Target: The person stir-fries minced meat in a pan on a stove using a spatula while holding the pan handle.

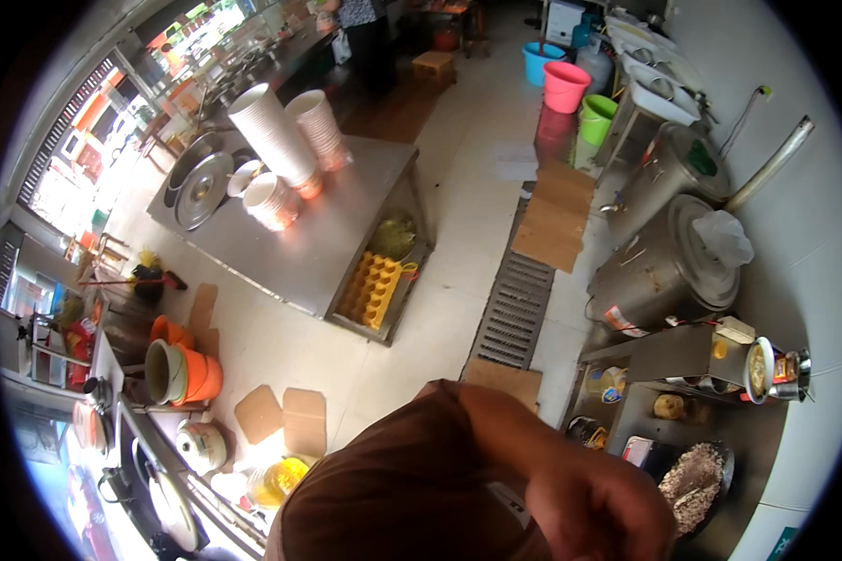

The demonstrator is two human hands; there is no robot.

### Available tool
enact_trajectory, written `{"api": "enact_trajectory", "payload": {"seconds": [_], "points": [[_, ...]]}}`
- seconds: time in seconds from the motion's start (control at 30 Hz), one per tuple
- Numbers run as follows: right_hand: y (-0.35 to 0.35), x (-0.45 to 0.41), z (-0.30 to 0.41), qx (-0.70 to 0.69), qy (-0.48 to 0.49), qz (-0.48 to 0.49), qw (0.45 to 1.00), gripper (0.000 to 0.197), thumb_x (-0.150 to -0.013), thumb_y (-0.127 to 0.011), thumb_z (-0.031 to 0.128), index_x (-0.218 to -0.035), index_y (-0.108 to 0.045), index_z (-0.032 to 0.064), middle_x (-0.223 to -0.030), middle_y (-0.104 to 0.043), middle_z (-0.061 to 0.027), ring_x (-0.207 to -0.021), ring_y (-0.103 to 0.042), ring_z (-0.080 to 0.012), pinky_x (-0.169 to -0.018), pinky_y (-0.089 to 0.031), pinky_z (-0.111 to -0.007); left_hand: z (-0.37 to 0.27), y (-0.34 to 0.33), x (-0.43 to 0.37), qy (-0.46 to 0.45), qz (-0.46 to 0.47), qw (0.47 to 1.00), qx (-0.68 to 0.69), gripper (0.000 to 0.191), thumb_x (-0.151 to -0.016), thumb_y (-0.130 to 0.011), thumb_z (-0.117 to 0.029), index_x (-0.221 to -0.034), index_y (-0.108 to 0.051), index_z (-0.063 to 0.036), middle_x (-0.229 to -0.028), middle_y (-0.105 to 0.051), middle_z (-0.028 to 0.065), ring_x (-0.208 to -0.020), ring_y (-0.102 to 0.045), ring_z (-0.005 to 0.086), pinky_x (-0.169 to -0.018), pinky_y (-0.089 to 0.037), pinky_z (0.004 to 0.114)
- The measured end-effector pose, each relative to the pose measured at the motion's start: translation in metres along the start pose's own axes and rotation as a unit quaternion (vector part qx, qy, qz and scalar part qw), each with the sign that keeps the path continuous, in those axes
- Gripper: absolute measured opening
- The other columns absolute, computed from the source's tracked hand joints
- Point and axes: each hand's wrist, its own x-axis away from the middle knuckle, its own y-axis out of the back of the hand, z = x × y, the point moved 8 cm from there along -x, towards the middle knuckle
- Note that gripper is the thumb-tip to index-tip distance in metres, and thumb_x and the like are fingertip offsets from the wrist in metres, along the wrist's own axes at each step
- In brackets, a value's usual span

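My left hand (596,501) is at the bottom of the view, with the forearm bent across from a brown sleeve (393,477). Its back faces up; the fingers curl down out of sight, so whatever they may hold is hidden. Just right of it, a dark pan (727,463) contains crumbly pale-brown food (698,484) that looks like minced meat. A small box with a red-and-white label (636,450) lies between pan and forearm on the metal counter (751,449). My right hand is out of view.
Large lidded steel pots (652,273) line the right wall, beside a floor drain grate (516,308) and flattened cardboard (558,217). A steel table (309,259) carries stacked paper cups (274,133). Orange buckets (200,375) stand left. A person (365,35) is at the far counter.
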Motion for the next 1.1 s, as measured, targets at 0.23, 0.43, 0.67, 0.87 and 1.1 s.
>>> {"api": "enact_trajectory", "payload": {"seconds": [0.23, 0.43, 0.67, 0.87, 1.1], "points": [[-0.036, 0.022, 0.022, 0.059, 0.003, -0.025, 0.998, 0.039, -0.088, -0.068, 0.041, -0.069, -0.056, 0.0088, -0.049, -0.042, -0.0002, -0.038, -0.036, -0.0115, -0.034, -0.026, -0.026, -0.027, -0.004, 0.007, 0.001, 0.061, 0.996, -0.061, 0.013, -0.093, -0.059, -0.008, -0.097, -0.065, 0.0032, -0.091, -0.064, 0.0121, -0.076, -0.062, 0.0228, -0.062, -0.048, 0.033], [-0.048, 0.027, 0.026, 0.066, 0.017, -0.026, 0.997, 0.038, -0.088, -0.068, 0.040, -0.069, -0.056, 0.0092, -0.049, -0.042, 0.0000, -0.038, -0.036, -0.0116, -0.034, -0.027, -0.026, -0.046, -0.011, 0.017, -0.045, 0.087, 0.993, -0.070, 0.015, -0.092, -0.060, -0.009, -0.100, -0.064, 0.0035, -0.096, -0.066, 0.0141, -0.079, -0.064, 0.0233, -0.065, -0.048, 0.033], [-0.049, 0.037, 0.022, 0.068, 0.031, -0.035, 0.997, 0.037, -0.088, -0.068, 0.039, -0.070, -0.056, 0.0095, -0.050, -0.043, 0.0002, -0.039, -0.036, -0.0117, -0.034, -0.028, -0.027, -0.049, -0.011, 0.018, -0.017, 0.067, 0.996, -0.052, 0.018, -0.093, -0.060, -0.009, -0.103, -0.063, 0.0056, -0.097, -0.065, 0.0165, -0.079, -0.064, 0.0248, -0.067, -0.049, 0.033], [-0.031, 0.036, 0.016, 0.071, 0.075, -0.023, 0.994, 0.036, -0.088, -0.068, 0.039, -0.071, -0.056, 0.0099, -0.050, -0.043, 0.0003, -0.039, -0.036, -0.0118, -0.034, -0.028, -0.028, -0.037, -0.008, 0.023, 0.002, 0.042, 0.999, -0.012, 0.017, -0.094, -0.057, -0.009, -0.103, -0.062, 0.0045, -0.097, -0.064, 0.0173, -0.083, -0.063, 0.0262, -0.070, -0.049, 0.035], [0.007, 0.014, 0.029, 0.012, 0.175, -0.084, 0.981, 0.035, -0.088, -0.063, 0.044, -0.071, -0.051, 0.0155, -0.052, -0.037, 0.0034, -0.038, -0.034, -0.0081, -0.034, -0.027, -0.025, 0.011, 0.018, 0.025, 0.055, 0.107, 0.992, -0.045, 0.014, -0.092, -0.053, -0.002, -0.101, -0.063, 0.0012, -0.090, -0.065, 0.0131, -0.077, -0.064, 0.0265, -0.067, -0.050, 0.035]]}}
